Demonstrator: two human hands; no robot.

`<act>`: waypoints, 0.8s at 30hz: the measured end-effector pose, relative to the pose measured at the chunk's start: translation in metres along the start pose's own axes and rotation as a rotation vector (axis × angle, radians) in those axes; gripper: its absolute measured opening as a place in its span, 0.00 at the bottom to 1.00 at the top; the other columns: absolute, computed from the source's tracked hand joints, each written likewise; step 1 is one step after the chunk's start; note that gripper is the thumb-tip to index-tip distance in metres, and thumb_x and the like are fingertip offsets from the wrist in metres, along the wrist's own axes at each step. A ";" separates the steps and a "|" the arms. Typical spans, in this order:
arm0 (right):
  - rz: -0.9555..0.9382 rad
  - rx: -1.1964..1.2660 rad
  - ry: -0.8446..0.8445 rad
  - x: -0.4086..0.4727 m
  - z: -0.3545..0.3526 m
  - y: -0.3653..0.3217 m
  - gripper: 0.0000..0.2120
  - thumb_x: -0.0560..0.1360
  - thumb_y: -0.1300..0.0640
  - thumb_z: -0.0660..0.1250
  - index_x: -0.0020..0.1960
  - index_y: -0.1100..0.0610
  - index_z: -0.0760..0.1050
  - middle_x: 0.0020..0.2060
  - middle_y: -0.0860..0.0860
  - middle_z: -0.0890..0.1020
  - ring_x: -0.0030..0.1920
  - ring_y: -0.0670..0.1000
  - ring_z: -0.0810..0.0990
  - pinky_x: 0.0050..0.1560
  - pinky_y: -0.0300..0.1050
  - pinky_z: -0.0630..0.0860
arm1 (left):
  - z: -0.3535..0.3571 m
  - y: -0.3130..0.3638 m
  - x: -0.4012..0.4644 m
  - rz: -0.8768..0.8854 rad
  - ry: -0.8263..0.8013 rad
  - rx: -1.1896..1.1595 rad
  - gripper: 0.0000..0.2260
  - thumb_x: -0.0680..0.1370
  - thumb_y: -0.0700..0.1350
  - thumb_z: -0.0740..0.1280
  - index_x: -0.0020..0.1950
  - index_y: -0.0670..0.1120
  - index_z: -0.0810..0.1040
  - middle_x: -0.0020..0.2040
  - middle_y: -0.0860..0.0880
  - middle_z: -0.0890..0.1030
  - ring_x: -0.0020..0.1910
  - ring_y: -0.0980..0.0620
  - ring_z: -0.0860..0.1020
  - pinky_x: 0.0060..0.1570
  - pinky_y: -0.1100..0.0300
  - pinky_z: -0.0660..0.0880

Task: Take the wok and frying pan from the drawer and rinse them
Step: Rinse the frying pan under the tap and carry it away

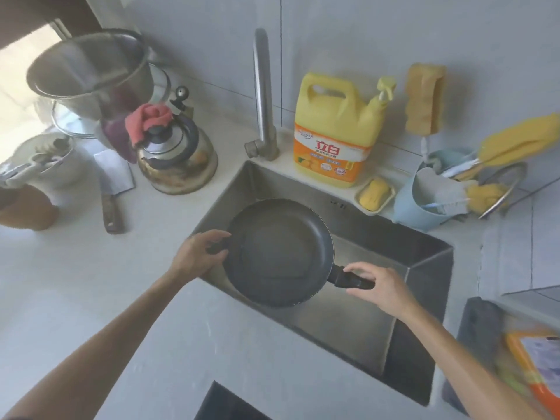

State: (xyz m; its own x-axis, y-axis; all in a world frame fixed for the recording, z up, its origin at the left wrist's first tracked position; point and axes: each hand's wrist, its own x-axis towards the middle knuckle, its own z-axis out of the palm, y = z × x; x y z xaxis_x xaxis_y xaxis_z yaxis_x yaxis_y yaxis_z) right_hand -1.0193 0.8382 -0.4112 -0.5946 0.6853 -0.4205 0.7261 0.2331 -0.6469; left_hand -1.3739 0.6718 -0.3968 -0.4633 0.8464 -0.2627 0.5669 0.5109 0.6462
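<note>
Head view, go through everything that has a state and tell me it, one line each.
frying pan: empty, held over the sink
left hand: grips pan rim
right hand: grips pan handle
faucet: no water running
kettle: lid on, pink cloth on top

Dark round frying pan [278, 253], black handle rightward, level over the steel sink [430, 268].

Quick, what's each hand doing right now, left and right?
Left hand: grips the rim of the frying pan on the side opposite its handle.
Right hand: fingers curled round the pan's black handle, holding it over the sink.
</note>
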 end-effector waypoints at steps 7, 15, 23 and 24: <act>0.150 0.035 0.059 0.069 0.067 0.052 0.20 0.66 0.51 0.76 0.46 0.28 0.72 0.47 0.40 0.85 0.42 0.32 0.79 0.46 0.36 0.73 | 0.064 -0.052 0.112 0.033 -0.152 0.284 0.19 0.73 0.47 0.69 0.64 0.55 0.75 0.46 0.47 0.78 0.56 0.47 0.74 0.51 0.54 0.71; 0.152 -0.003 0.122 0.117 0.122 0.090 0.20 0.65 0.52 0.76 0.53 0.38 0.73 0.47 0.42 0.85 0.49 0.47 0.82 0.44 0.41 0.71 | 0.125 -0.090 0.174 -0.045 -0.168 0.482 0.21 0.75 0.43 0.67 0.67 0.53 0.72 0.61 0.44 0.78 0.62 0.46 0.74 0.55 0.53 0.73; 0.171 -0.044 0.060 0.119 0.129 0.092 0.18 0.68 0.53 0.75 0.53 0.42 0.71 0.40 0.43 0.82 0.43 0.52 0.81 0.42 0.45 0.72 | 0.134 -0.070 0.175 -0.134 -0.271 0.475 0.18 0.78 0.43 0.61 0.68 0.52 0.71 0.64 0.49 0.77 0.61 0.47 0.76 0.55 0.52 0.74; 0.165 -0.055 0.057 0.119 0.128 0.092 0.18 0.68 0.53 0.74 0.53 0.42 0.71 0.40 0.44 0.82 0.42 0.52 0.81 0.42 0.46 0.73 | 0.124 -0.059 0.174 -0.122 -0.214 0.394 0.16 0.78 0.47 0.61 0.66 0.53 0.73 0.61 0.50 0.79 0.58 0.48 0.78 0.54 0.53 0.75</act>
State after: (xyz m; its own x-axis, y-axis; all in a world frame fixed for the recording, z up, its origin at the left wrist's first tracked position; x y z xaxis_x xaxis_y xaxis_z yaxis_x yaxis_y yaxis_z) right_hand -1.0671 0.8526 -0.6022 -0.4463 0.7552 -0.4801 0.8308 0.1503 -0.5359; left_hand -1.4032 0.8078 -0.5697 -0.4152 0.7670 -0.4891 0.7515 0.5922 0.2908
